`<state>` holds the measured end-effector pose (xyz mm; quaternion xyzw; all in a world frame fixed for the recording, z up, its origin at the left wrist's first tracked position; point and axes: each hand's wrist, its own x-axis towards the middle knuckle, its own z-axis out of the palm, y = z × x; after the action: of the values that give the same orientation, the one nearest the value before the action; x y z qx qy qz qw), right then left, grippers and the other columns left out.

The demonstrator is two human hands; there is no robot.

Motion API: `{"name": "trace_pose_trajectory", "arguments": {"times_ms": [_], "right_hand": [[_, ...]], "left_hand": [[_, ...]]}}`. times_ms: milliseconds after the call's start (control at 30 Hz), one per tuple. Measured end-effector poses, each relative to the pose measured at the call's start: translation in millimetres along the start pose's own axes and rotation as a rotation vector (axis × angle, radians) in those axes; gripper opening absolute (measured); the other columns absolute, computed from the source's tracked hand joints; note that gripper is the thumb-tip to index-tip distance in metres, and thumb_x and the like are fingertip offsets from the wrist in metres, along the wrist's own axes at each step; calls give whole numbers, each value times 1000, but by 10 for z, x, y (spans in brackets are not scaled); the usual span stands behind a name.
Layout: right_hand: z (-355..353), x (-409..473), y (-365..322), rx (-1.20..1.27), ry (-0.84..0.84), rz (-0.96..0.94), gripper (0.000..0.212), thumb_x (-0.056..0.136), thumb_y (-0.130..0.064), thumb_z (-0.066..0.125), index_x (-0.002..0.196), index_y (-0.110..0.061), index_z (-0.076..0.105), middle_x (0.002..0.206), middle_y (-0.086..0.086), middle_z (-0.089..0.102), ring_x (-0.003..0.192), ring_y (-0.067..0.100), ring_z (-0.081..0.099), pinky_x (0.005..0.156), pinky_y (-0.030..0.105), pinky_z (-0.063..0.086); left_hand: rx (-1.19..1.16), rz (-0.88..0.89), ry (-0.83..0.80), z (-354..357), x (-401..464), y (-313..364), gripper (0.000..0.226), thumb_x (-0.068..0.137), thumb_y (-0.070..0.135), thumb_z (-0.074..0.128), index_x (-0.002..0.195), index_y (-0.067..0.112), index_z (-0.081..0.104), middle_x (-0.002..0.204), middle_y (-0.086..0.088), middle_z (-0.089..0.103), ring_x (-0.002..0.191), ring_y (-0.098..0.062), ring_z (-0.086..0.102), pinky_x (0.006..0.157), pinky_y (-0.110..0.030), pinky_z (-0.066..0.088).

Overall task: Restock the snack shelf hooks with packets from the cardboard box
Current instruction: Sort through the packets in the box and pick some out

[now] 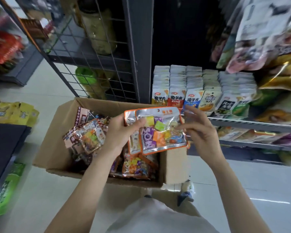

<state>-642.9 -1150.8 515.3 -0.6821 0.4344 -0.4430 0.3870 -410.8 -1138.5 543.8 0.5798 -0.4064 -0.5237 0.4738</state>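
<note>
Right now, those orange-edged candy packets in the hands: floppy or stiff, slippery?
Probably floppy: the candy packets are thin film pouches, pinched at one edge by the left hand. Likely slippery, since the foil looks glossy and two sit fanned apart. Loose wrapped candies inside may shift the weight. The right hand touches their right edge, its grip unclear.

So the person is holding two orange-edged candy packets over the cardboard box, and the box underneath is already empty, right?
Not quite. The head view shows the left hand and right hand holding the orange-edged candy packets over the cardboard box, but the box is not empty: more packets still lie inside it.
</note>
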Motion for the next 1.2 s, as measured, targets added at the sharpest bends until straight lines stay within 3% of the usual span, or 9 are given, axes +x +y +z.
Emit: {"name": "trace_pose_trajectory", "arguments": {"times_ms": [133,200,333,433,533,700,900,1033,1200], "right_hand": [[-360,-58,-38,227,75,225,19,91,-29,61,106,-38,66,111,-2,63,96,16,64,74,40,55],[-621,-59,-34,234,106,259,35,88,-24,67,121,-34,59,113,8,62,86,13,67,73,39,58],[-1349,-29,32,195,253,257,48,83,-18,72,127,-32,58,126,-18,58,112,11,61,86,42,56],[-1945,-20,68,238,399,239,46,83,-20,71,125,-33,59,127,-16,59,115,9,60,84,27,55],[-2462,19,78,229,478,186,44,87,-14,67,127,-29,57,129,-19,56,116,-4,55,84,13,49],[-2977,181,84,156,496,55,43,89,-10,64,130,-13,53,122,-23,61,114,-11,54,90,15,47],[-3247,354,267,-43,488,-13,48,87,-27,68,133,-22,54,127,-9,56,120,-1,49,96,18,41],[-3313,410,341,-107,470,-2,49,87,-24,70,133,-22,55,120,-2,56,114,3,51,92,13,40],[-3354,452,404,-127,476,28,49,86,-25,71,133,-24,55,113,-3,55,104,0,51,84,10,40]], "left_hand": [[87,112,-16,579,53,176,18,70,29,73,86,21,68,82,6,75,80,-12,72,69,-23,56],[124,152,-46,967,66,264,22,68,31,75,85,19,70,84,2,75,80,-14,72,73,-27,57],[152,233,-160,1821,109,419,5,81,19,70,87,18,68,82,1,74,77,-11,69,72,-31,55],[184,288,-232,2411,173,534,8,88,28,61,85,24,66,87,-21,69,78,-21,62,74,-46,51],[222,389,-211,2960,278,719,13,96,23,55,87,22,64,72,-16,58,68,-16,51,60,-32,40],[101,583,-53,3665,519,1050,7,96,13,54,103,17,55,75,16,56,60,10,53,57,-5,38],[52,771,85,4032,809,1128,30,94,10,58,118,17,43,103,10,59,58,-1,55,49,-16,39],[89,788,134,4093,947,1044,31,93,10,59,118,18,42,102,39,55,79,-5,65,66,-28,52],[164,778,130,4145,1041,982,17,94,12,57,108,22,58,108,19,64,103,-4,61,96,-34,49]]}}
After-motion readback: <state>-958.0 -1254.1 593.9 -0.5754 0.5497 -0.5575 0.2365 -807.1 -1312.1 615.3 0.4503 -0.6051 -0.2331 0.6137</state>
